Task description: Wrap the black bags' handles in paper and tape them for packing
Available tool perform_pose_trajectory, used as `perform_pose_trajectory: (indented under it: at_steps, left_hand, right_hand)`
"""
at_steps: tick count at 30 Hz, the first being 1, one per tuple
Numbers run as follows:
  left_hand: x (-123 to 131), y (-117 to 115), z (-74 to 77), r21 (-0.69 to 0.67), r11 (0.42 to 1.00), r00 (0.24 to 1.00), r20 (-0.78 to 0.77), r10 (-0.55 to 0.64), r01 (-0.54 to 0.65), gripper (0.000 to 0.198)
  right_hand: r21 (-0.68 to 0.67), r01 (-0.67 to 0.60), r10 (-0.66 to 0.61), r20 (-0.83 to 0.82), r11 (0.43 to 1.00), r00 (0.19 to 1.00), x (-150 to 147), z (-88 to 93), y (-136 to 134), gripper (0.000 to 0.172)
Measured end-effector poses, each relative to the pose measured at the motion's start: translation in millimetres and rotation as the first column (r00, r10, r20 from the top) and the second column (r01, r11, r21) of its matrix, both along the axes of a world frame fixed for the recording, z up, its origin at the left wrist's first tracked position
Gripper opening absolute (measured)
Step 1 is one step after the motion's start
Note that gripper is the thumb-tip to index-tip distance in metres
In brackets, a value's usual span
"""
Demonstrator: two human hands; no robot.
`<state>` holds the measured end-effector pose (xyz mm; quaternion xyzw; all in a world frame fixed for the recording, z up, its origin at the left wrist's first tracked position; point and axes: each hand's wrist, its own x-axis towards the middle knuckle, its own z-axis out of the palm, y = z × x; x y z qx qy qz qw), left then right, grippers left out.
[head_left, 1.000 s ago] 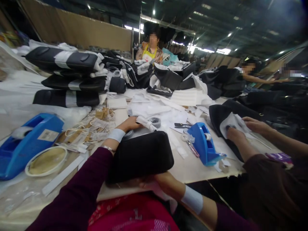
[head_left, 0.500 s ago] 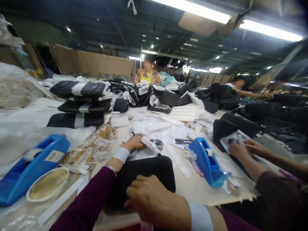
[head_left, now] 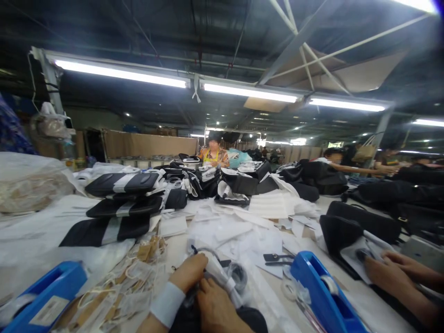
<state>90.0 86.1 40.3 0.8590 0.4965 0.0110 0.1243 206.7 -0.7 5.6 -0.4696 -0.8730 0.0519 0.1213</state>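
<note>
A black bag [head_left: 255, 320] lies in front of me, its lower part cut off by the picture's bottom edge. A handle wrapped in white padding [head_left: 222, 277] and clear plastic rises at its far side. My left hand [head_left: 190, 274] is closed on the bag near the foot of this handle, thumb hidden. Right beside it, my right hand [head_left: 215, 300] has its fingers drawn together, the tips against the bag and close to the left hand; what they pinch is hidden. A roll of clear plastic [head_left: 238, 276] lies right of the handle.
Blue tape dispensers stand left [head_left: 45, 296] and right [head_left: 322, 291]. Stacked black bags [head_left: 121, 208] are at left, paper tags [head_left: 132, 273] before them. White sheets [head_left: 239, 231] cover the middle. A co-worker's hands [head_left: 391, 268] work on a bag at right; another person [head_left: 213, 157] is opposite.
My right hand has moved forward from above the bag to beside my left hand. The view has tilted up, so the table sits lower in the picture.
</note>
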Motion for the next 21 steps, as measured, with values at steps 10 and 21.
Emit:
perform_pose_trajectory:
  at_steps: [10, 21]
  left_hand:
    - [12.2, -16.7, 30.2, 0.246, 0.966, 0.959, -0.282, -0.010, 0.082, 0.033]
    - [-25.9, -16.4, 69.8, 0.468, 0.883, 0.990, -0.137, 0.044, 0.025, 0.033]
  right_hand:
    - [-0.101, 0.014, -0.009, 0.051, 0.995, 0.999, -3.1, 20.7, -2.4, 0.025]
    - [0.004, -0.046, 0.046, -0.009, 0.999, 0.999, 7.7, 29.7, -12.8, 0.018]
